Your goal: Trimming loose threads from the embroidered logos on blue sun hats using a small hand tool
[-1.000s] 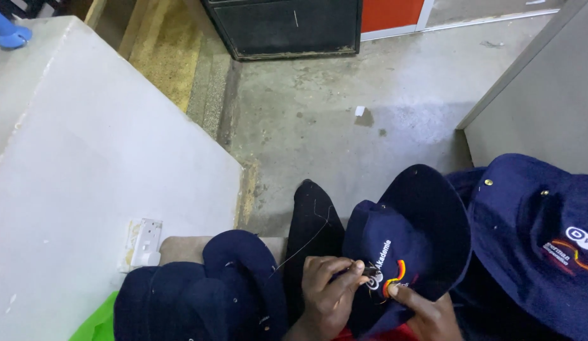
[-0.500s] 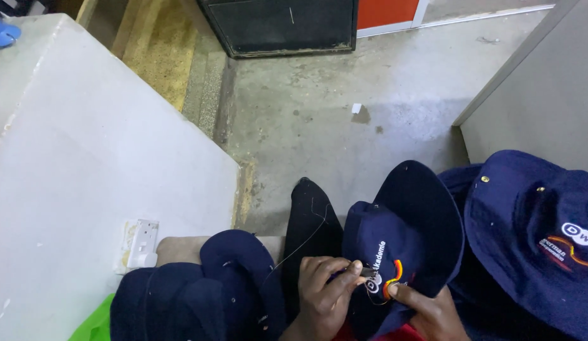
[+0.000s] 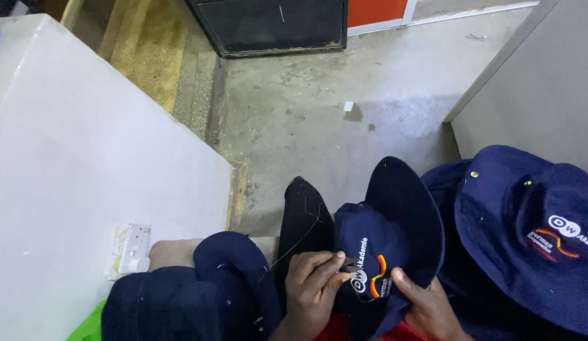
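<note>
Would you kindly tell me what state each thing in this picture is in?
Navy bucket hat: held by both hands, embroidered front facing up.
Left hand: fingers pinched at the embroidery.
Right hand: gripping the hat's brim.
Dark thread: loose, trailing from the left hand.
Hat on the right: lying crown up.
Wall socket: nothing plugged in.

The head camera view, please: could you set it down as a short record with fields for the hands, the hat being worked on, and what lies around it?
Left hand: left hand pinches at the embroidered patch on the front of the navy hat; a thin thread runs up from the fingers.
Right hand: right hand grips the hat's lower edge, thumb on the fabric.
To the right: second navy hat, with metal eyelets.
To the left: pile of navy hats.
Wall: white socket.
Floor: bare concrete floor.
</note>
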